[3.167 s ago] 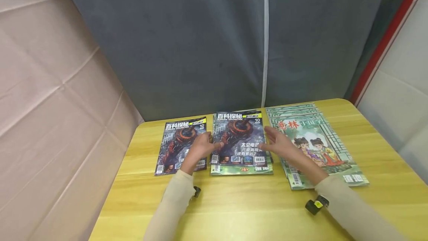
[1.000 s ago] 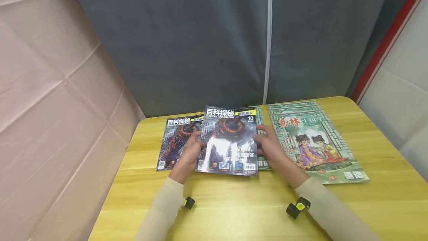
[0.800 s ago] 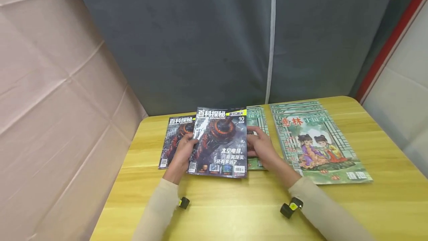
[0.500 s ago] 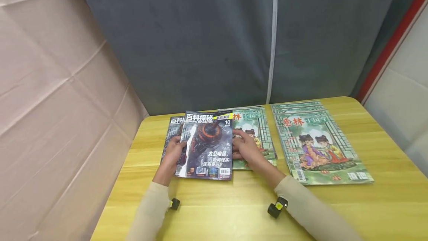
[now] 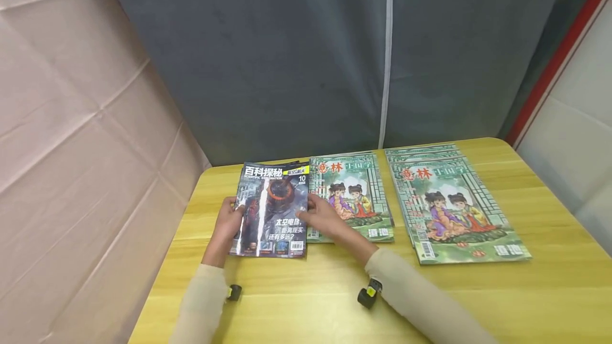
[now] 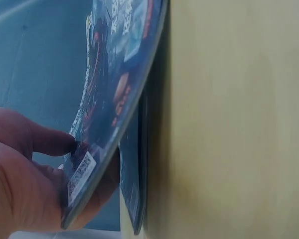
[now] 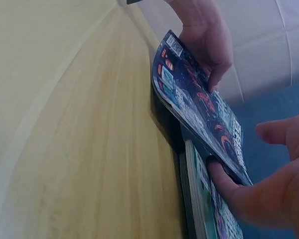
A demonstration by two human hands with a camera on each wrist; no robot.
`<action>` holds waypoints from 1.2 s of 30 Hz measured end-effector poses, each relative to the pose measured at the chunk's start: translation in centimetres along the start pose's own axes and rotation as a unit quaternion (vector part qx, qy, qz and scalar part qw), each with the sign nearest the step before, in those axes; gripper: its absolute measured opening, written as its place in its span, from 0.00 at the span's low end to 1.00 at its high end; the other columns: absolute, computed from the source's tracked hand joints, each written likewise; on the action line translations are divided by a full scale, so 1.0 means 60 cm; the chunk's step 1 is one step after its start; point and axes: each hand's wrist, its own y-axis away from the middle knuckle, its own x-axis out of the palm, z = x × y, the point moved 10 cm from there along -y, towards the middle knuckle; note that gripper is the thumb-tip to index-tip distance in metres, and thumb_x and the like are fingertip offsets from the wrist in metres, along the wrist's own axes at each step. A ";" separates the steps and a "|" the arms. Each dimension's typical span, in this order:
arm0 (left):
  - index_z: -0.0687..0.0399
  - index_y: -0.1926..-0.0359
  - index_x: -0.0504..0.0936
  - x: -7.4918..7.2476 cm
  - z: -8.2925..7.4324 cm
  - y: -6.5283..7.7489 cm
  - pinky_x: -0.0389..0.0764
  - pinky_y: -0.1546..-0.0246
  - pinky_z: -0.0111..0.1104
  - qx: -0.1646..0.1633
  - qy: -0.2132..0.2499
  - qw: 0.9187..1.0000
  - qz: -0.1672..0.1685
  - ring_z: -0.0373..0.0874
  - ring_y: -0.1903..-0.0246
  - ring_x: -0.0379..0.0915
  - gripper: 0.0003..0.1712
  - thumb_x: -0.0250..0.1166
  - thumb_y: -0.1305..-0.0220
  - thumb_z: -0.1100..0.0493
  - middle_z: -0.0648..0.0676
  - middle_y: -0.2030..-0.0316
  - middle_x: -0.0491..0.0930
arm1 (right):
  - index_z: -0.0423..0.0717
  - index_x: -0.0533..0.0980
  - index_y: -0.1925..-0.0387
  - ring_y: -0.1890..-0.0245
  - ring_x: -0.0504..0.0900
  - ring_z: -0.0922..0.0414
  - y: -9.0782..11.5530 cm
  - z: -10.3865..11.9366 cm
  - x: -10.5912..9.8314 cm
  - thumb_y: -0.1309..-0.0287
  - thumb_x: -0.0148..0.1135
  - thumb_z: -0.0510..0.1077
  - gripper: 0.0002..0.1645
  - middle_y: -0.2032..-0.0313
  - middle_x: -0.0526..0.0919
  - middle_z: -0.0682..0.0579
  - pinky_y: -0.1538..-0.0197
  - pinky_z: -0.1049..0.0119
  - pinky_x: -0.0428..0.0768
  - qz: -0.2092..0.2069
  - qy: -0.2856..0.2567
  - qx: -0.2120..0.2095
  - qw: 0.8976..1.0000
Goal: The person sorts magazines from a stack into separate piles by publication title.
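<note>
Between left hand (image 5: pixel 229 222) and right hand (image 5: pixel 325 217), seen from the head, sits a dark magazine (image 5: pixel 272 208). Left wrist view: that hand pinches its curved edge above a lower magazine (image 6: pixel 130 174); uneven release could land it askew. Right wrist view: the right hand is spread, one finger under the edge near green magazines (image 7: pixel 204 196), which dragging could snag.

The dark-covered magazine (image 5: pixel 282 211) is face up, bowed along its lower edge. The left hand (image 5: pixel 227 222) pinches its left edge; a finger of the right hand (image 5: pixel 324 217) supports its right edge. A second dark magazine (image 6: pixel 130 172) lies below the left hand.
</note>
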 end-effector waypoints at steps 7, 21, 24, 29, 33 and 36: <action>0.70 0.31 0.62 -0.020 -0.003 -0.001 0.72 0.79 0.30 0.015 -0.024 0.999 -0.023 0.38 0.79 0.69 0.25 0.54 0.21 0.61 0.49 0.72 0.74 | 0.38 0.52 0.17 0.27 0.74 0.36 0.000 0.010 0.035 0.31 0.66 0.50 0.52 0.25 0.70 0.34 0.25 0.40 0.74 0.027 -0.032 -0.014 0.999; 0.68 0.22 0.59 -0.033 0.025 -0.004 0.82 0.60 0.32 -0.032 -0.082 0.996 -0.005 0.47 0.54 0.77 0.34 0.52 0.18 0.52 0.67 0.38 0.73 | 0.40 0.47 0.16 0.17 0.53 0.35 0.007 0.004 0.058 0.30 0.61 0.62 0.56 0.17 0.54 0.37 0.20 0.27 0.51 0.025 -0.060 0.010 0.998; 0.68 0.21 0.57 -0.031 0.026 -0.003 0.84 0.51 0.40 -0.034 -0.096 0.995 -0.002 0.53 0.48 0.78 0.36 0.52 0.18 0.51 0.70 0.35 0.72 | 0.42 0.47 0.15 0.16 0.53 0.36 0.009 0.005 0.060 0.29 0.61 0.61 0.55 0.16 0.53 0.38 0.20 0.27 0.50 0.025 -0.061 0.005 0.998; 0.68 0.20 0.55 -0.031 0.019 0.000 0.76 0.30 0.56 -0.026 -0.125 0.992 -0.008 0.63 0.34 0.72 0.40 0.53 0.19 0.47 0.72 0.27 0.67 | 0.41 0.46 0.15 0.16 0.50 0.36 0.010 0.007 0.060 0.30 0.61 0.61 0.57 0.16 0.50 0.38 0.19 0.28 0.49 0.031 -0.063 0.004 0.998; 0.71 0.20 0.53 -0.030 0.011 0.004 0.69 0.24 0.58 -0.012 -0.156 0.988 -0.009 0.67 0.29 0.68 0.43 0.54 0.19 0.46 0.75 0.26 0.65 | 0.42 0.45 0.15 0.15 0.48 0.37 0.010 0.004 0.062 0.32 0.63 0.63 0.59 0.15 0.49 0.39 0.18 0.29 0.48 0.036 -0.057 0.006 0.998; 0.74 0.21 0.55 -0.027 0.007 0.008 0.70 0.26 0.60 -0.002 -0.191 0.982 -0.007 0.67 0.31 0.69 0.43 0.54 0.20 0.46 0.77 0.28 0.67 | 0.43 0.44 0.15 0.15 0.48 0.38 0.008 0.000 0.064 0.32 0.64 0.64 0.61 0.15 0.49 0.40 0.18 0.31 0.48 0.039 -0.048 0.006 0.998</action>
